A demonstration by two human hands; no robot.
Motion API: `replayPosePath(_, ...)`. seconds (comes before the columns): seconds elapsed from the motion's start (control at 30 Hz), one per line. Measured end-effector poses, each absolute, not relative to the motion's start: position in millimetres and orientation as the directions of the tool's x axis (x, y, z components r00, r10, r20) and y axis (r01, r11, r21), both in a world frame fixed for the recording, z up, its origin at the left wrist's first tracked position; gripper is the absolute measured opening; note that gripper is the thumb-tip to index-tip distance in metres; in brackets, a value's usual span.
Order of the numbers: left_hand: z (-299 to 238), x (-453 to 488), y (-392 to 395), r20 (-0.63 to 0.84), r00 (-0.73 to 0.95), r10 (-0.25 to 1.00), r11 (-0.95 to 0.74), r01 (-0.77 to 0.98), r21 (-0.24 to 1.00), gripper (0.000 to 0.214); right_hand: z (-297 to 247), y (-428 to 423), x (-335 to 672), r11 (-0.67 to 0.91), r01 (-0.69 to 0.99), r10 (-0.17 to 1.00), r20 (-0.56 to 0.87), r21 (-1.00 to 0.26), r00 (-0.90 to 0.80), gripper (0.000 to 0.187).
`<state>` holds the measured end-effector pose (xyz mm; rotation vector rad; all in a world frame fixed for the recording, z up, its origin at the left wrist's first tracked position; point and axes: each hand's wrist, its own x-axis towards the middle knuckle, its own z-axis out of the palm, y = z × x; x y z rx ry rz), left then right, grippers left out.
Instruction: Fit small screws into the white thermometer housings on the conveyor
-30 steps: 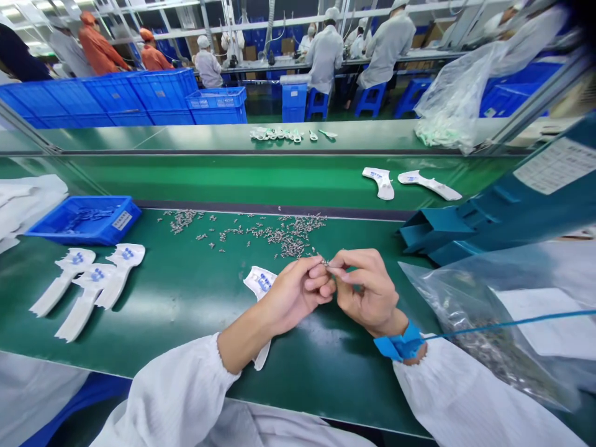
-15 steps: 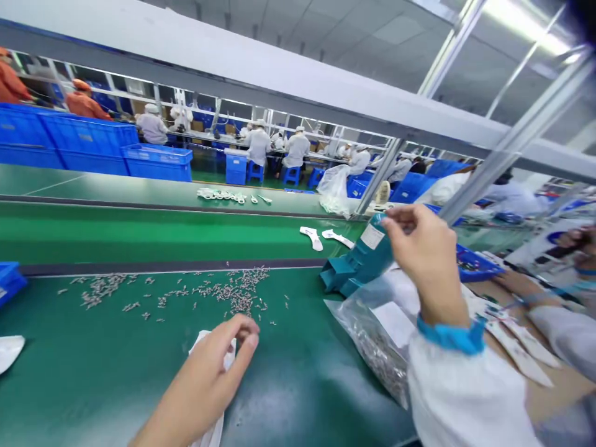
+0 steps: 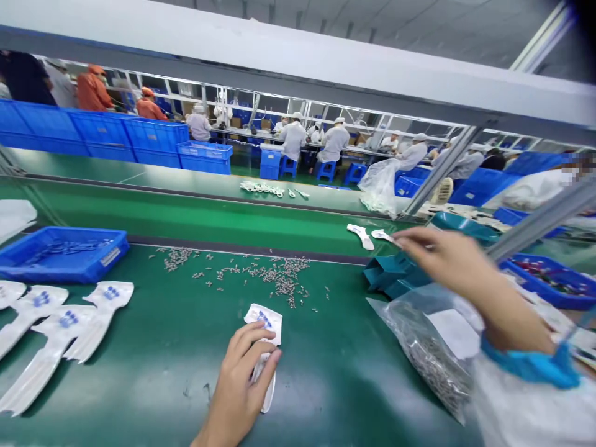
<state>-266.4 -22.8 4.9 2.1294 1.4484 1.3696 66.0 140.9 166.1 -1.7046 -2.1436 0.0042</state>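
My left hand (image 3: 242, 375) lies over a white plastic shell (image 3: 270, 320) with blue pieces on its wide end. Its fingers and thumb are bent around the narrow part, which shows partly below the thumb. My right hand (image 3: 447, 264) reaches over a teal bin (image 3: 395, 273) to the far belt. Its thumb and fingers pinch the near end of a white curved part (image 3: 380, 234) there. A second white part (image 3: 360, 236) lies just left of it. Small metal screws (image 3: 284, 276) are scattered beyond my left hand.
A clear bag of screws (image 3: 431, 366) leans by the teal bin. At left are several white shells (image 3: 69, 320) and a blue tray (image 3: 112, 257) of blue pieces. A metal post (image 3: 447, 171) stands at right; a second blue tray (image 3: 554, 292) holds small parts. Co-workers sit far back.
The view has turned left. My right hand has moved from above the teal bin forward to the white part on the belt. My left hand has settled onto the shell.
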Motion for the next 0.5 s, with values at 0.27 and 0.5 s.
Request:
replayPosePath(0.27,4,-268,-24,0.594,0.092,0.799,-0.543,0.536,0.647,0.033,35,150,-7,0.346,0.926,0.931,-0.065,-0.15,-0.358,0.036)
replayPosePath(0.5,6,-266,-22,0.377,-0.216,0.901,-0.311,0.283,0.907,0.021,1,161,15,0.504,0.828,0.856,0.013,-0.246,-0.517,0.034)
